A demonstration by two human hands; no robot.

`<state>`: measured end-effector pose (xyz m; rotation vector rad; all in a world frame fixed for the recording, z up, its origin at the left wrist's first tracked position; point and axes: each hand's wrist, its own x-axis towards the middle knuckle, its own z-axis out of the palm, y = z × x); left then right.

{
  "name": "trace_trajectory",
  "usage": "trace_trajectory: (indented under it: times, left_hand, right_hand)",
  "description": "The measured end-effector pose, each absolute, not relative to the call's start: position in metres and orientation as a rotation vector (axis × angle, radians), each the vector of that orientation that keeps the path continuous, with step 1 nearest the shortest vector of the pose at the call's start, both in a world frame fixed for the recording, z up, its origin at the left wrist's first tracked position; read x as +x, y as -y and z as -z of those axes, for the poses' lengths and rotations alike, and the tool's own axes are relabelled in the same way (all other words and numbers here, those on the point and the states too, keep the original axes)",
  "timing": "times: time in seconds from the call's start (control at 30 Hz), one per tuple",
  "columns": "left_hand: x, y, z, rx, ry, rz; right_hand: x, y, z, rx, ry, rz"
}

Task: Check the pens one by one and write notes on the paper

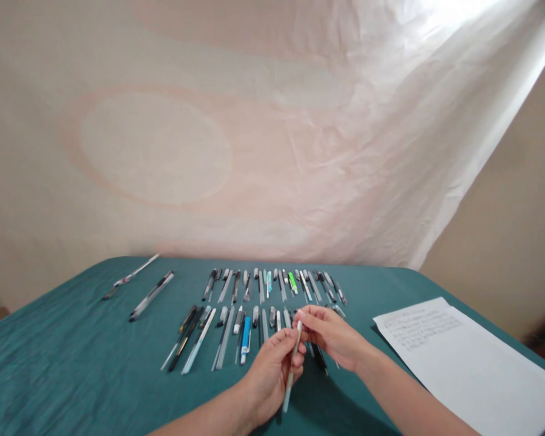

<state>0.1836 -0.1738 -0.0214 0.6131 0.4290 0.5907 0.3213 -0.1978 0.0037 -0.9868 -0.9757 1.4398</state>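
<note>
My left hand (277, 375) is wrapped round a slim white pen (289, 387), which slants down toward me from its fingers. The fingertips of my right hand (329, 333) pinch together at the pen's upper end, so that end is partly covered. Just beyond my hands lies the nearer row of pens and caps, among them a blue pen (246, 340), a pale blue and white pen (198, 341) and a black pen (185, 340). A dark pen (319, 360) shows under my right hand. Part of this row is hidden by my hands.
A farther row of clear and dark pens, with a bright green piece (292, 283), runs across the green tablecloth (72, 357). At the left lie a clear pen (152, 295) and a thin white pen (136, 272). Written paper sheets (472, 363) lie at the right.
</note>
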Motion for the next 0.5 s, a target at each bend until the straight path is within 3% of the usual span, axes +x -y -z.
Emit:
trace_trajectory:
  times: [0.5]
  left_hand:
    - [0.1833, 0.1724, 0.0198, 0.622, -0.424, -0.594]
  right_hand:
    - [0.3246, 0.1993, -0.0108, -1.022, 1.031, -1.419]
